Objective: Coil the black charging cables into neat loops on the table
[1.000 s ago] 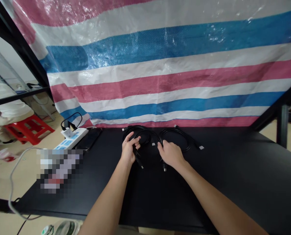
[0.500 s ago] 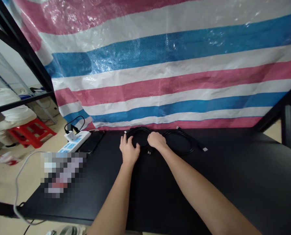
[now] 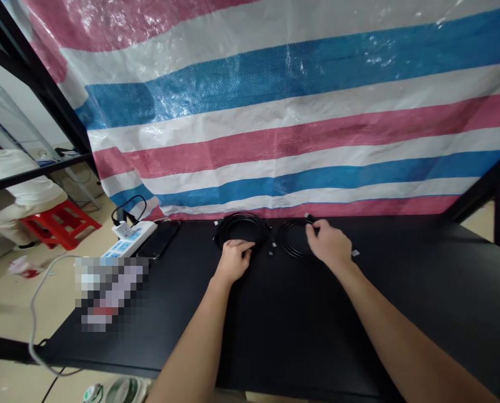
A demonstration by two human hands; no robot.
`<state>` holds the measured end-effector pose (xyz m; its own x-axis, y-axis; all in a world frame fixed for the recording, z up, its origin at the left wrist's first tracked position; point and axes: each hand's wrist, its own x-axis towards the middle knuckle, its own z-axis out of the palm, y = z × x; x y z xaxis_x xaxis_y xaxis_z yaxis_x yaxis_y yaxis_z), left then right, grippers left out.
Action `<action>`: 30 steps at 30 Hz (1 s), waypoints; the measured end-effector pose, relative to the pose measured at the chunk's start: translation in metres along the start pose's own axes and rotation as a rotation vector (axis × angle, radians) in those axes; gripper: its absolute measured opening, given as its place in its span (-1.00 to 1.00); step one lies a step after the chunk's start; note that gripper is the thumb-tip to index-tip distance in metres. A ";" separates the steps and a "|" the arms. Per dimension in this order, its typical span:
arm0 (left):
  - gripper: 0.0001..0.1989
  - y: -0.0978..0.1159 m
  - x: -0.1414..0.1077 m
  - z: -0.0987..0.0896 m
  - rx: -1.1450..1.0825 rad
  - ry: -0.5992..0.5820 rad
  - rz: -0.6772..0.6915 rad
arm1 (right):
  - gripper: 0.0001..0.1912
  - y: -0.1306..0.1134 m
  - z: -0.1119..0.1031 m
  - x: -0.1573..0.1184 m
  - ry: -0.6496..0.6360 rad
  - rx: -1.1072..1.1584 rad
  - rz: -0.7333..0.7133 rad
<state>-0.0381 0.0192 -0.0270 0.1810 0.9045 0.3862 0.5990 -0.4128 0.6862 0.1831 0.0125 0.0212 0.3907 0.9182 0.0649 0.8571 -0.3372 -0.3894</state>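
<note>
Two coiled black cables lie side by side near the back edge of the black table (image 3: 275, 313). At the near rim of the left coil (image 3: 242, 216) is my left hand (image 3: 233, 260), its fingers apart and touching the cable. My right hand (image 3: 329, 243) is over the right side of the right coil (image 3: 284, 246), fingers curled in at the cable near its upper connector (image 3: 309, 216). A pale cable end (image 3: 355, 253) shows just right of that hand.
A white power strip (image 3: 138, 238) with a plugged-in adapter (image 3: 122, 229) and a black phone (image 3: 158, 240) are at the table's left. Striped sheeting (image 3: 275, 134) hangs behind. Beyond the left edge, a person in white (image 3: 31, 184) sits on a red stool (image 3: 62, 225).
My right hand has moved right, from the left coil to the right coil. My left hand has shifted slightly right and nearer, to the left coil's near rim.
</note>
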 end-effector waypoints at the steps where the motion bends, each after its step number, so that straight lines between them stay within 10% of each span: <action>1: -0.71 0.000 0.000 0.000 0.013 -0.021 0.012 | -0.68 0.012 -0.002 0.002 0.043 0.017 0.047; 8: -0.75 0.002 -0.002 0.000 0.121 -0.096 0.010 | -0.74 0.055 0.005 0.017 0.218 0.126 0.044; 16: -0.76 -0.003 0.000 0.001 0.123 0.210 -0.088 | -0.61 0.063 0.020 0.022 0.155 0.000 0.011; 30: -0.81 -0.007 0.001 0.007 0.276 0.131 -0.144 | -0.65 0.057 0.016 0.018 0.090 -0.034 0.033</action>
<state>-0.0368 0.0235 -0.0361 -0.0118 0.9228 0.3852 0.8030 -0.2208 0.5535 0.2338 0.0126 -0.0143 0.4461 0.8847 0.1350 0.8536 -0.3753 -0.3614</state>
